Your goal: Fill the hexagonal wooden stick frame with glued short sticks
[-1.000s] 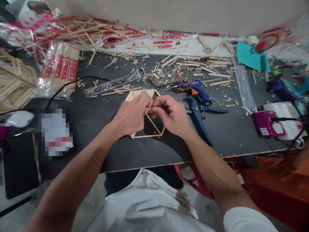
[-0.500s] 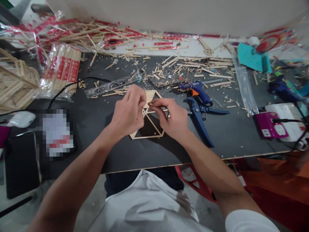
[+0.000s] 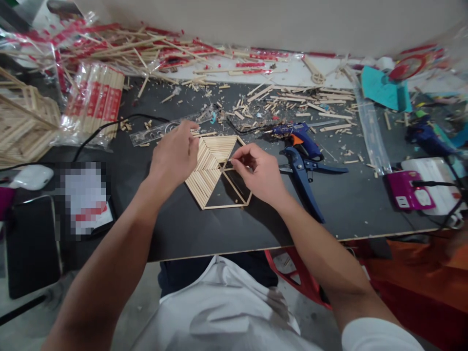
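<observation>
A hexagonal wooden frame [image 3: 212, 165] lies flat on the dark table; thin sticks fill its left and upper sections, while the lower and right ones show the dark surface. My left hand [image 3: 175, 152] hovers over its left edge, fingers bent and partly hidden; whether it holds anything is unclear. Over the right part, my right hand [image 3: 258, 170] has thumb and index finger pinched near the frame's centre. Anything between those fingertips is too small to make out.
Blue cutters [image 3: 302, 183] and a blue glue gun [image 3: 298, 136] lie right of my right hand. A clear ruler [image 3: 146, 136] and packed chopsticks [image 3: 95, 105] are at left. Stick scraps litter the back. A purple power adapter [image 3: 411, 190] stands at right; a phone [image 3: 33, 248] lies at left.
My left hand has moved left, away from the centre of the frame, uncovering the filled sections. My right hand stays near the centre, still pinched, slightly lower and to the right.
</observation>
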`<move>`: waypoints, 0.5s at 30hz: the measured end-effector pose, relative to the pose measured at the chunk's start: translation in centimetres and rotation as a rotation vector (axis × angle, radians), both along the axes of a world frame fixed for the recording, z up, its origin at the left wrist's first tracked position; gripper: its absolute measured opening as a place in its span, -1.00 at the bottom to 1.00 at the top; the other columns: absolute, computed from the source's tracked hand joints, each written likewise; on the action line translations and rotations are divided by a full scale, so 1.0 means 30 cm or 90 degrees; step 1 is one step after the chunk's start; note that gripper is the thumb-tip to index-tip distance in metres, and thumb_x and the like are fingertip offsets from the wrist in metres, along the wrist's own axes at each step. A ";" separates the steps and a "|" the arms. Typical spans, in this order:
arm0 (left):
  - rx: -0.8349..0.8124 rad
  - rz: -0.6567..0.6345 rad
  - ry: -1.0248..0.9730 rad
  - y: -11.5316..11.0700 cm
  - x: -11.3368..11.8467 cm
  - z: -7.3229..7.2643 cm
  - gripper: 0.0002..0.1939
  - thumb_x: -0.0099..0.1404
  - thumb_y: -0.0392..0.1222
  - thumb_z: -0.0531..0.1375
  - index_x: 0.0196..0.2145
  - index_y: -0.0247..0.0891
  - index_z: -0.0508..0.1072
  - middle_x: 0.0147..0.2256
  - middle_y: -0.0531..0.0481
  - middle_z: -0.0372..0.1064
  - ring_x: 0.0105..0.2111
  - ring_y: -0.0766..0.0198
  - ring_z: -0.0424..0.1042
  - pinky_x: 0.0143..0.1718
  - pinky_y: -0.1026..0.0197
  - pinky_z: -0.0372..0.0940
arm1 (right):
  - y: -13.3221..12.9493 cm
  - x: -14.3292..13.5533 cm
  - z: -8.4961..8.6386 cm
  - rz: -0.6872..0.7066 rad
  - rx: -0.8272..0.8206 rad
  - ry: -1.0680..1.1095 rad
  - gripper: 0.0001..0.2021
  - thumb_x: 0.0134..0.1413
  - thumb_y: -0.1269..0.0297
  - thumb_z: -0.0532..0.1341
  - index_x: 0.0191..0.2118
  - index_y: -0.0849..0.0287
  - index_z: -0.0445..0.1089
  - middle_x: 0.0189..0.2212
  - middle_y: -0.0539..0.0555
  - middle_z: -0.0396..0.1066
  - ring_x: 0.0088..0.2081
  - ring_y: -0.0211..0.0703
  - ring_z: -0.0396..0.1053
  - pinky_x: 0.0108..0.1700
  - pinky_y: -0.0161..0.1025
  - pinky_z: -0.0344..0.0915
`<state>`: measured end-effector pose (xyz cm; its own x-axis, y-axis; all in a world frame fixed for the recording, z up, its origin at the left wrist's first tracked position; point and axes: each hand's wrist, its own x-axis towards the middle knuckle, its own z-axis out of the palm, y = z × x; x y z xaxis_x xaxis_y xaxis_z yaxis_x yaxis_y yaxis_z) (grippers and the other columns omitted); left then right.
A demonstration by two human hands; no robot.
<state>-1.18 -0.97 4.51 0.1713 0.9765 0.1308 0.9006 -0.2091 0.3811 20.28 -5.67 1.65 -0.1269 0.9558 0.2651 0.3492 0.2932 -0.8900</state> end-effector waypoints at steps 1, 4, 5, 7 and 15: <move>0.008 -0.035 -0.010 -0.003 0.003 -0.003 -0.62 0.46 -0.18 0.06 0.18 -0.20 0.39 -0.06 -0.13 0.54 -0.02 0.03 0.52 0.08 0.03 0.35 | 0.001 -0.003 -0.002 0.002 -0.002 -0.016 -0.97 0.25 0.33 0.24 -0.25 0.10 0.38 -0.37 -0.01 0.45 -0.37 -0.23 0.40 -0.29 -0.24 0.33; 0.021 -0.106 -0.012 -0.011 0.011 -0.003 -0.67 0.47 -0.16 0.05 0.09 -0.20 0.46 -0.04 -0.13 0.51 -0.01 0.04 0.50 0.06 0.04 0.36 | 0.005 -0.008 0.000 0.000 0.022 -0.072 -0.95 0.23 0.39 0.21 -0.27 0.10 0.37 -0.38 -0.01 0.45 -0.37 -0.22 0.39 -0.28 -0.24 0.31; 0.022 -0.128 -0.009 -0.014 0.013 -0.001 -0.68 0.48 -0.16 0.04 0.06 -0.21 0.48 -0.04 -0.14 0.51 -0.02 0.04 0.49 0.05 0.04 0.36 | 0.007 -0.009 0.000 -0.002 0.033 -0.089 -0.94 0.24 0.40 0.20 -0.27 0.10 0.38 -0.37 -0.01 0.46 -0.36 -0.22 0.39 -0.26 -0.24 0.31; 0.024 -0.174 -0.005 -0.018 0.014 0.006 -0.69 0.49 -0.15 0.03 0.00 -0.22 0.52 -0.06 -0.16 0.51 -0.05 0.04 0.49 0.01 0.04 0.36 | 0.012 -0.007 0.000 0.002 0.052 -0.121 -0.93 0.25 0.41 0.21 -0.27 0.11 0.40 -0.35 0.01 0.49 -0.33 -0.20 0.41 -0.22 -0.22 0.32; -0.002 -0.214 0.048 -0.023 0.020 0.013 -0.69 0.48 -0.18 0.02 -0.13 -0.23 0.56 -0.12 -0.17 0.53 -0.13 0.04 0.51 -0.18 0.10 0.35 | 0.024 -0.016 -0.017 -0.001 0.108 -0.227 -0.87 0.29 0.44 0.22 -0.25 0.10 0.49 -0.22 0.10 0.49 -0.11 -0.05 0.42 -0.03 -0.09 0.31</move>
